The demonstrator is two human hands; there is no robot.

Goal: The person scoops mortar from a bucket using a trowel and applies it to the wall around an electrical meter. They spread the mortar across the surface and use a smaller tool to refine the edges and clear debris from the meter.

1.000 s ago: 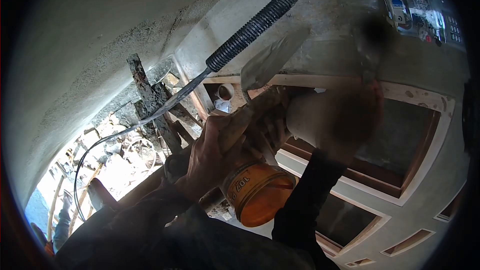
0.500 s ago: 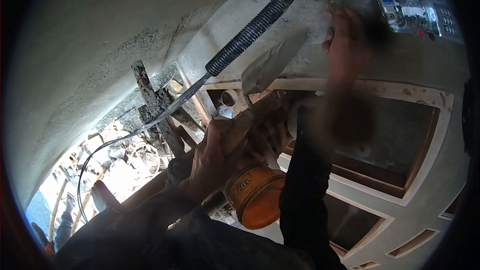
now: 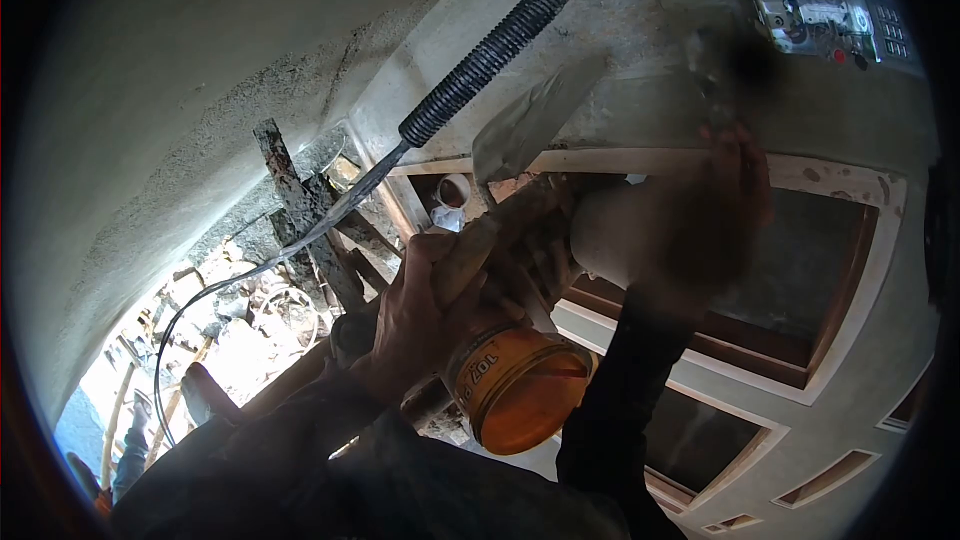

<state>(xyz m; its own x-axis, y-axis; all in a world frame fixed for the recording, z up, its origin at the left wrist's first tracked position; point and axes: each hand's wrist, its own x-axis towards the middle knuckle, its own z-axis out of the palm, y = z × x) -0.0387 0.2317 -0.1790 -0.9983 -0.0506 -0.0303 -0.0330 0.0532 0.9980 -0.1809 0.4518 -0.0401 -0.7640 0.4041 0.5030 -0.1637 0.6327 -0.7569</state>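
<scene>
Trowel (image 3: 538, 120), one: long axis diagonal, blade pointing up-right beyond the left hand (image 3: 408, 305), closed round its handle. Right hand (image 3: 738, 170): blurred, grip unclear.

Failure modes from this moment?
Trowel in the left hand: its blade sits close to the corrugated conduit and might snag it.
Breaker box: wiring shows near the right hand; wet or metal contact could be a shock risk if live.
Orange bucket: looks tilted, so any contents might spill.
</scene>
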